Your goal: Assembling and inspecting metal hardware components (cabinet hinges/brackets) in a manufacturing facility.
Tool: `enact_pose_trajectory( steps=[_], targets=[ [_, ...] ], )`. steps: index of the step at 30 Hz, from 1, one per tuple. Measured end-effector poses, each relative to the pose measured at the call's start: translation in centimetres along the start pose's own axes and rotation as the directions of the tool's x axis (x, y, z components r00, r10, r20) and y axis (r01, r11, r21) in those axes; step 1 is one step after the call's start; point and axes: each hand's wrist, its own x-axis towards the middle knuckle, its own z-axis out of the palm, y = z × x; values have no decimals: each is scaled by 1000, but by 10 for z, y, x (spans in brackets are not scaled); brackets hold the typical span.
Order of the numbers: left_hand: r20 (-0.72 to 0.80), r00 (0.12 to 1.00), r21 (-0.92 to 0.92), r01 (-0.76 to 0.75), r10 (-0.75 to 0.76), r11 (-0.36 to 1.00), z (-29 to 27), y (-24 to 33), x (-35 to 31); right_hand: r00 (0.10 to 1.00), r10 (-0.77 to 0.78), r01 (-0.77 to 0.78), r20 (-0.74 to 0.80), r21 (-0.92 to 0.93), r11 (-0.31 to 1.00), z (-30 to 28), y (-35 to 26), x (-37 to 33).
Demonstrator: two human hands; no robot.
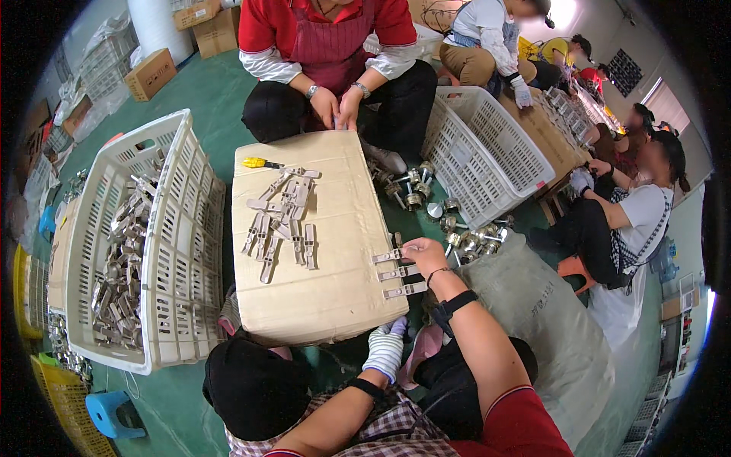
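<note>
Reaching forward with the bare right hand (422,253), pinching the farthest metal clip (386,257) in a row along the cardboard's (343,206) right edge; holding the gloved left hand (385,352) by its near edge, with finger closure unclear.

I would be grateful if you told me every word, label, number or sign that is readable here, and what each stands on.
None can be read with certainty.
Grey sack: a row of dark characters, too blurred to read.
Brown carton on the floor, upper left: dark print, too small.
Top-edge carton: print, too small.
Metal clips: no readable text.
</note>
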Motion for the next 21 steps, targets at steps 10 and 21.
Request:
enact_pose_trajectory(
  steps=[10, 21],
  targets=[
    [17, 1000, 27, 10, -11, 1000, -3, -1, 1, 1000, 9, -9, 18, 18, 1000, 4, -4, -1],
    [2, 999, 38, -54, 54, 998, -2, -6, 4, 999, 19, -23, 29, 151, 988, 1, 3, 7]
  ],
)
